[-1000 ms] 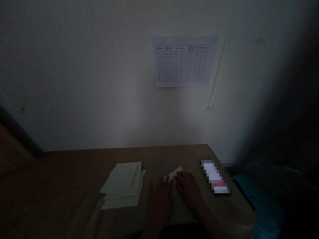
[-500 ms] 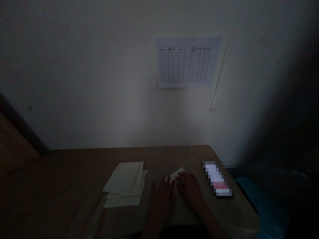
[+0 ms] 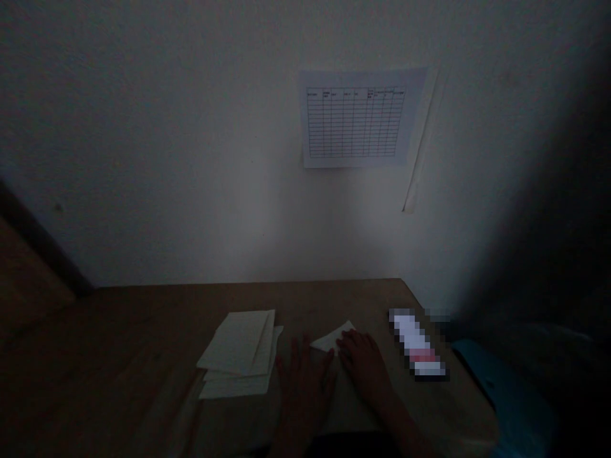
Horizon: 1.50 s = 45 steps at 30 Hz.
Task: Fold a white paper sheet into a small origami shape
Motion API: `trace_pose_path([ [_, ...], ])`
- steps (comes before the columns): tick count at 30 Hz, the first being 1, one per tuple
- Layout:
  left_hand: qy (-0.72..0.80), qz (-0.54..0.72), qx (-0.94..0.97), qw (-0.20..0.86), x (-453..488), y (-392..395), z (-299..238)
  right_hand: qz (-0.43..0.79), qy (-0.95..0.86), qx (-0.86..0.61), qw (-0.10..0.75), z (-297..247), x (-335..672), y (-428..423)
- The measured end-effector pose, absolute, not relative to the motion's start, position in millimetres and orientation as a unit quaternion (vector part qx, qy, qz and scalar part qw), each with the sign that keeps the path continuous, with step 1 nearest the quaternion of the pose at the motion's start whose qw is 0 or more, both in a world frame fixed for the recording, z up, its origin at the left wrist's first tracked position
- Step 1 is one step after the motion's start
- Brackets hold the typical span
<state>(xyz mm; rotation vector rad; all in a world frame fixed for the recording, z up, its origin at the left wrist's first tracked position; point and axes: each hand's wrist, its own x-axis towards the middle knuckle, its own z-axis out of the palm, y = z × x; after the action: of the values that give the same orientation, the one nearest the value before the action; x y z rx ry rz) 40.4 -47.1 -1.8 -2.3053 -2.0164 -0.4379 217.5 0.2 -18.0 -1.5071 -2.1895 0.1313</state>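
Observation:
A small folded piece of white paper [image 3: 333, 338] lies on the wooden table [image 3: 157, 331], its pointed left end and upper edge showing. My right hand [image 3: 365, 362] rests flat over the paper's right side, fingers stretched out and pressing on it. Beside the paper's lower left, my left hand [image 3: 305, 381] is spread open, with its thumb at the near edge of the paper. Whether that thumb touches the paper is hard to tell in the dim light. Part of the paper is hidden beneath my right fingers.
Left of my hands lies a loose stack of paper sheets [image 3: 238, 346]. A phone [image 3: 417, 343], blurred out, lies on the right. A printed table sheet [image 3: 356, 121] hangs on the wall behind. Past the table's right edge is a blue object [image 3: 501, 381].
My left hand has shifted left off the paper and its fingers have spread, uncovering the paper's left tip. My right hand has stayed in place.

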Motion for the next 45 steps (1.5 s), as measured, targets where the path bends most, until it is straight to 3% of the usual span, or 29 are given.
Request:
trace_pose_path([
  [31, -0.718, -0.104, -0.673, 0.145, 34.2, -50.7, 7.1, 0.053, -0.791, -0.557, 0.247, -12.2, 214.8, -2.6],
  [40, -0.715, -0.135, -0.672, 0.139, 35.2, -47.2, 1.5, 0.051, -0.791, -0.556, 0.249, -9.5, 214.0, -3.9],
  [45, -0.634, -0.135, -0.758, 0.069, 38.2, -37.5, 5.5, 0.058, -0.79, -0.557, 0.252, -6.2, 213.5, -5.9],
])
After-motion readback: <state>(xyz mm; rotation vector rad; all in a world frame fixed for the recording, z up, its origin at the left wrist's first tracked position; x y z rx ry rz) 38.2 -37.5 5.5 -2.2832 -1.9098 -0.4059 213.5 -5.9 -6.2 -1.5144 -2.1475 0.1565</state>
